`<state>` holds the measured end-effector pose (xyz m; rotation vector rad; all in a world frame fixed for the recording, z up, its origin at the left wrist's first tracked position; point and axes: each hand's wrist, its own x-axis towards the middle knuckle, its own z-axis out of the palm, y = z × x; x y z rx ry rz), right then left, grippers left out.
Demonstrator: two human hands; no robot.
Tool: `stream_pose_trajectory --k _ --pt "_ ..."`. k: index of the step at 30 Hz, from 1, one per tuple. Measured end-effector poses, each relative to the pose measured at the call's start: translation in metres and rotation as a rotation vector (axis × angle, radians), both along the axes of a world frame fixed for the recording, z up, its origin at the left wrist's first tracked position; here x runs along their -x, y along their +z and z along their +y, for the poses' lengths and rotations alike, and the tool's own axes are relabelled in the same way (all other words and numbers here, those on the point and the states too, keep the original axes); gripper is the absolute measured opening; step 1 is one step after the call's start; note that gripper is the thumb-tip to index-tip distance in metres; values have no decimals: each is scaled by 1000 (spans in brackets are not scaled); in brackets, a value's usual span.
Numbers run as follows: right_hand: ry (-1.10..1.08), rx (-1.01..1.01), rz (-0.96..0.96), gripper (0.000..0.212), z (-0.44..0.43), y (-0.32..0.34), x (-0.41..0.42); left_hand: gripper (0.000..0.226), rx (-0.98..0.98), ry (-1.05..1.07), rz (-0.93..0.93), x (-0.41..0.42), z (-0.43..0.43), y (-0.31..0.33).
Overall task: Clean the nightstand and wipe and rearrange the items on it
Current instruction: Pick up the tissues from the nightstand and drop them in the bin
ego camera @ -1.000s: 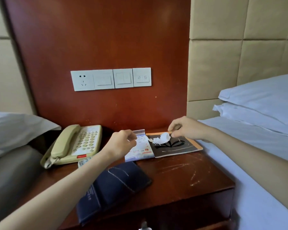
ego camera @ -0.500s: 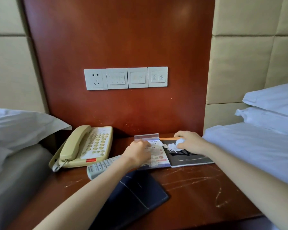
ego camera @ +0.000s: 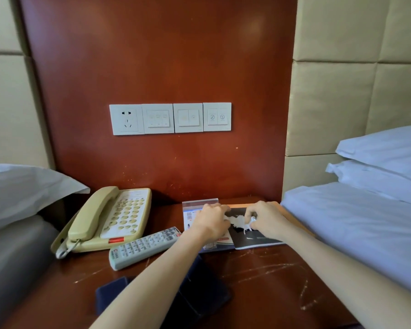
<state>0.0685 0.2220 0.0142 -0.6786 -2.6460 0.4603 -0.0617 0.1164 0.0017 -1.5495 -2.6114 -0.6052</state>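
1. Desk point(ego camera: 271, 276): the nightstand, in glossy dark red varnished wood with pale scratches across its top. It stands against a matching wall panel, with a white-sheeted bed point(ego camera: 365, 233) touching its right side.
2. Left hand point(ego camera: 211, 223) and right hand point(ego camera: 268, 222): both are at the back right of the desk with fingers curled. Each grip pinches one end of the tissue point(ego camera: 237, 220), a thin, white, crumpled scrap with ragged edges.
3. Booklet point(ego camera: 254, 241): flat, with a dark glossy cover, lying under the tissue. Just to its left is a printed leaflet point(ego camera: 190, 217) in a clear plastic holder.
4. Telephone point(ego camera: 109, 222): cream hard plastic with a curved handset and rows of round keys, at the back left. The remote point(ego camera: 145, 248), a long grey slab, lies angled in front of it. A dark blue, soft-looking folder point(ego camera: 199, 298) sits at the front, partly under the left forearm.
5. Risk: the tissue looks weak. Pulled from both ends, it would probably tear and leave shreds on the cover.
6. Risk: hard rubbing could slide the booklet on the slick varnish, into the holder or towards the bed.
7. Risk: the left forearm passes close to the remote, so a low sweep could knock it.
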Motion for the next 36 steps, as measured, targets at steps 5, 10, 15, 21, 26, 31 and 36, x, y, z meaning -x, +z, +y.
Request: stream_pose_trajectory --k 5,10,15,21,26,31,36 --pt "-21 91 62 33 12 1 -9 33 3 -30 84 -14 6 -5" --pt "-60 234 137 23 14 5 -17 21 -139 -93 82 -30 1 0" --pt "27 363 199 29 10 7 -33 20 -237 -192 -21 -49 -15 1" --pt "102 473 214 21 -6 5 -64 13 -297 -180 -108 -75 -36 -9" --pt "122 413 179 14 -20 6 -100 11 -338 -190 -168 -105 -57 -16" --pt "132 412 134 12 -36 9 -140 11 -411 -195 -220 -145 -75 -16" --pt "150 478 79 5 -47 2 -189 10 -375 -285 -191 -183 -98 -28"
